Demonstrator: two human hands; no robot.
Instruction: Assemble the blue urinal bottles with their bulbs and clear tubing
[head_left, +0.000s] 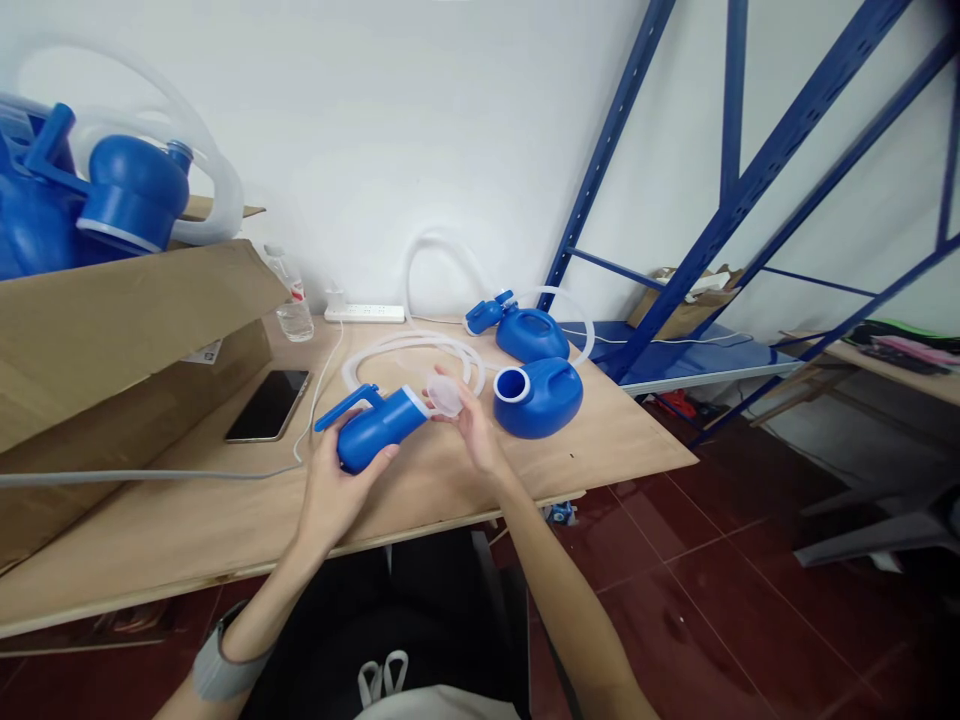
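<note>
My left hand (pixel 341 490) is wrapped round a blue plastic urinal head (pixel 379 428), a cup-shaped piece with a side handle and a white rim. It is tilted, rim to the right. Close to that rim, my right hand (pixel 469 425) holds a translucent white cap (pixel 445 396) between its fingers; whether cap and rim touch I cannot tell. Just right of my right hand, a blue urinal bottle (pixel 540 400) lies with its wide white-rimmed mouth uncovered. Behind it rests a second blue bottle (pixel 534 335) beside another blue head (pixel 484 316).
Clear tubing (pixel 409 342) coils on the wooden table (pixel 240 520). At left, a cardboard box (pixel 135 340) holds more blue urinals (pixel 131 190). A phone (pixel 268 405), a water bottle (pixel 294 305) and a power strip (pixel 365 313) lie nearby. Blue shelving (pixel 675 260) stands at right.
</note>
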